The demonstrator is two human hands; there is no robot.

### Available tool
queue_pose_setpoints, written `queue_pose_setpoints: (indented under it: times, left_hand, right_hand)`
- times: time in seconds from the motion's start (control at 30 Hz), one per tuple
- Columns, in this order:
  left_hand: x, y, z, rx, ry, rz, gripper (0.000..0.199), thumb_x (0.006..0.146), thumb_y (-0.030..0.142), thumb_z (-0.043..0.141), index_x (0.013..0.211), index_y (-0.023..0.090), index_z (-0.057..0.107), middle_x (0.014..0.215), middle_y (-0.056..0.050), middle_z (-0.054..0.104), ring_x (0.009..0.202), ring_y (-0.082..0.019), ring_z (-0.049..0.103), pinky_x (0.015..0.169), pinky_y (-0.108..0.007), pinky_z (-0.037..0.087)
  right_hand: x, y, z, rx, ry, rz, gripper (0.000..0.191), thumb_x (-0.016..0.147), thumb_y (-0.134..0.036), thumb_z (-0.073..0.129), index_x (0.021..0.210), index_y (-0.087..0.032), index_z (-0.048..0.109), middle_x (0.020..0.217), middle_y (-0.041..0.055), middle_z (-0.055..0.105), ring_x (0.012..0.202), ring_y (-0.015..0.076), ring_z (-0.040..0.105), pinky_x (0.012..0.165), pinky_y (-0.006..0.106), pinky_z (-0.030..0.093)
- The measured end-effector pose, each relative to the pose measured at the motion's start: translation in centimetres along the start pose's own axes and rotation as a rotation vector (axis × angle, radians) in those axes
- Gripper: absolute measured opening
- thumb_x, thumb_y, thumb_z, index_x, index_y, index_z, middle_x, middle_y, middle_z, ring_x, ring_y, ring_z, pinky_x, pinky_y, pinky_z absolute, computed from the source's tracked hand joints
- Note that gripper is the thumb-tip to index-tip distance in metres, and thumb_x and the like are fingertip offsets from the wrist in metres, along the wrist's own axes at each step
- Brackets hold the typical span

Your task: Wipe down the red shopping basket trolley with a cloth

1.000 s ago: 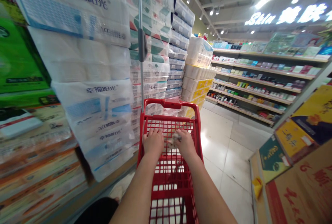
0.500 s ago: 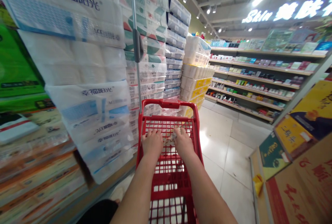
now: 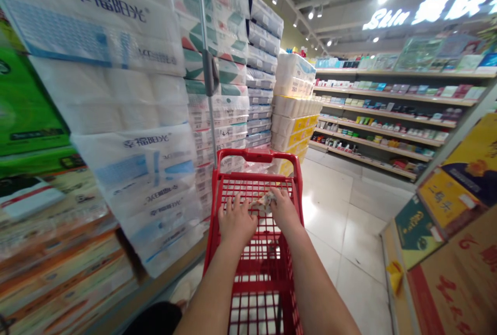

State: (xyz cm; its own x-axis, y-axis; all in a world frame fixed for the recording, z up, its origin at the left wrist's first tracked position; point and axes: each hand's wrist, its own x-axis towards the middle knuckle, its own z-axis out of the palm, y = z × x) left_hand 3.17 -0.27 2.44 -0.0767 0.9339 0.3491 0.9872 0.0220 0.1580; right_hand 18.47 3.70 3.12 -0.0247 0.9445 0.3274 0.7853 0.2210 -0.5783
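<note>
A red shopping cart [image 3: 261, 286] with a grid basket stands straight in front of me. Over its grid, on the left side, my left hand [image 3: 235, 221] is spread with its fingers apart and nothing in it. My right hand [image 3: 285, 210] is closed on a small crumpled, pale patterned cloth [image 3: 264, 202], which lies between the two hands above the grid. The cloth's near edge is close to my left fingertips; whether they touch is unclear.
Tall stacks of wrapped paper rolls [image 3: 151, 97] line the left, beside a thin metal pole [image 3: 205, 19]. Shelves of small boxes [image 3: 388, 107] stand at the back right. Cartons [image 3: 458, 267] rise at the near right, beside the tiled floor [image 3: 330, 231].
My left hand has shifted slightly right and down, its fingers spreading wider. The cloth shows more clearly in my right hand. The cart sits slightly further right in view.
</note>
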Motion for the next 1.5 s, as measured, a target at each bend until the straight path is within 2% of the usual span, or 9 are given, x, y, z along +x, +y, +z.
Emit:
queue_pose_setpoints:
  times: [0.3,0.4,0.53,0.67,0.83,1.0,1.17,1.3,1.5]
  left_hand:
    - [1.4,-0.9,0.6,-0.016,-0.049,0.073,0.058,0.075,0.028,0.054,0.133,0.033,0.053,0.154,-0.001,0.032,0.135,-0.027,0.034,0.112,-0.046,0.024]
    - [1.6,-0.7,0.2,-0.026,-0.03,0.028,0.056,0.073,0.023,0.056,0.128,0.035,0.057,0.151,-0.001,0.036,0.132,-0.024,0.038,0.109,-0.044,0.029]
    - [1.7,-0.4,0.2,-0.017,-0.037,-0.016,0.055,0.075,0.02,0.057,0.128,0.035,0.057,0.149,-0.003,0.038,0.131,-0.024,0.038,0.108,-0.043,0.03]
    - [1.6,-0.4,0.1,-0.015,-0.029,-0.018,0.053,0.076,0.02,0.056,0.128,0.033,0.056,0.149,-0.005,0.037,0.13,-0.026,0.039,0.106,-0.044,0.031]
    - [1.3,-0.3,0.0,0.013,-0.045,-0.021,0.053,0.077,0.018,0.056,0.129,0.03,0.056,0.15,-0.007,0.036,0.131,-0.027,0.038,0.106,-0.046,0.031]
    - [1.1,-0.3,0.0,0.032,-0.024,-0.012,0.047,0.084,0.019,0.049,0.129,0.032,0.056,0.15,-0.006,0.037,0.131,-0.026,0.04,0.105,-0.045,0.032]
    - [1.0,-0.3,0.0,0.014,-0.033,-0.009,0.055,0.076,0.021,0.058,0.13,0.03,0.055,0.15,-0.005,0.036,0.132,-0.026,0.037,0.108,-0.045,0.029]
    - [1.0,-0.2,0.0,0.015,-0.041,-0.009,0.054,0.077,0.021,0.056,0.13,0.03,0.054,0.15,-0.007,0.036,0.133,-0.027,0.036,0.108,-0.047,0.029]
    - [0.9,-0.2,0.0,0.038,-0.038,-0.001,0.054,0.077,0.021,0.056,0.13,0.03,0.055,0.151,-0.006,0.036,0.134,-0.027,0.036,0.109,-0.047,0.029]
  right_hand:
    - [-0.4,-1.0,0.1,-0.181,0.031,0.032,0.045,0.092,-0.022,0.042,0.136,-0.029,0.045,0.132,0.0089,0.048,0.101,0.0206,0.059,0.074,0.029,0.043]
    - [-0.8,-1.8,0.4,-0.249,0.05,0.038,0.044,0.092,-0.024,0.044,0.135,-0.03,0.046,0.131,0.0097,0.05,0.107,0.0235,0.056,0.085,0.036,0.041]
    - [-1.3,-2.4,1.3,-0.309,0.14,0.014,0.044,0.09,-0.039,0.053,0.132,-0.031,0.049,0.134,0.0107,0.051,0.129,0.0328,0.037,0.104,0.055,0.024]
    - [-1.0,-1.7,2.2,-0.227,0.109,-0.073,0.051,0.087,-0.035,0.059,0.136,-0.021,0.05,0.143,0.015,0.044,0.132,0.0317,0.035,0.107,0.046,0.028]
    - [-0.6,-0.8,2.4,-0.073,0.118,-0.184,0.038,0.084,-0.01,0.054,0.118,-0.023,0.063,0.137,0.0089,0.051,0.125,0.0218,0.044,0.104,0.036,0.037]
    - [-1.0,-1.4,1.8,0.025,-0.014,-0.4,0.037,0.078,-0.003,0.054,0.103,-0.025,0.069,0.13,0.0024,0.057,0.12,0.0176,0.049,0.102,0.031,0.038]
    - [-0.8,-1.5,1.3,-0.135,0.204,-0.1,0.025,0.085,-0.014,0.053,0.104,-0.023,0.068,0.131,0.0068,0.056,0.119,0.0242,0.046,0.1,0.041,0.036]
    - [-1.0,-1.6,1.8,-0.228,0.159,-0.086,0.028,0.087,-0.037,0.059,0.112,-0.027,0.064,0.138,0.0077,0.05,0.12,0.0289,0.044,0.1,0.048,0.032]
    - [-1.2,-1.6,1.9,-0.154,0.141,-0.108,0.026,0.083,-0.015,0.055,0.107,-0.021,0.064,0.129,0.0081,0.055,0.113,0.0227,0.048,0.096,0.035,0.038]
